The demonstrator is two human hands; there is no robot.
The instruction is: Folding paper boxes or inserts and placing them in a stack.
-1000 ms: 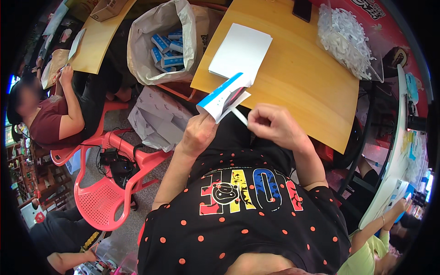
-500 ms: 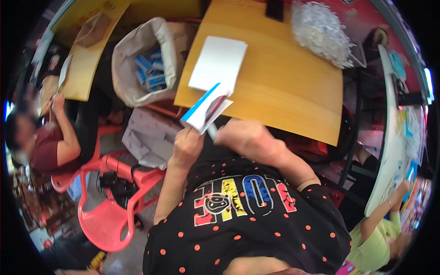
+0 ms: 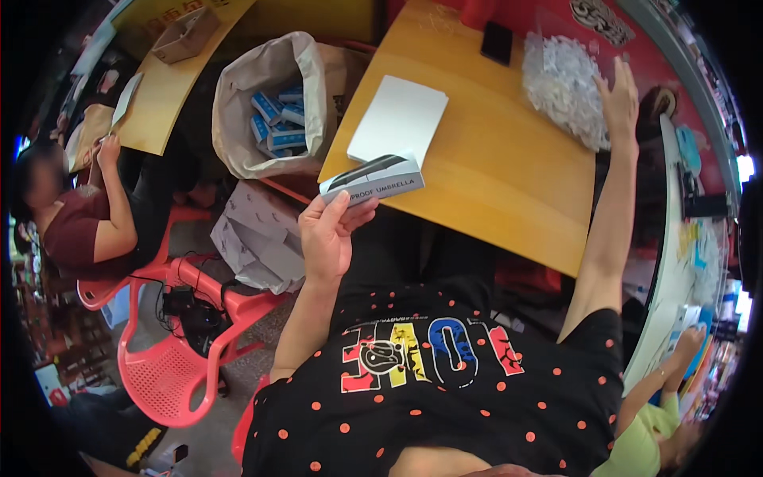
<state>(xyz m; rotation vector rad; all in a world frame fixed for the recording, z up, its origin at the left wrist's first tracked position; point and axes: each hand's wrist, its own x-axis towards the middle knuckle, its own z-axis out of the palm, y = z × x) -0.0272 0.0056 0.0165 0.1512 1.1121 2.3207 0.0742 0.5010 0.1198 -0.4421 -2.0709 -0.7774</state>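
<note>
My left hand (image 3: 327,238) grips the small box (image 3: 372,179) over the table (image 3: 509,175) edge (keep it level), while my open right hand (image 3: 618,99) should pinch just one plastic piece from the clear bag (image 3: 560,87).

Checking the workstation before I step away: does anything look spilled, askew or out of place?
Nothing spilled. The stack of white flat cards juts past the wooden table's near edge. The left hand holds a small box; the right hand reaches the bag of clear packets.
</note>
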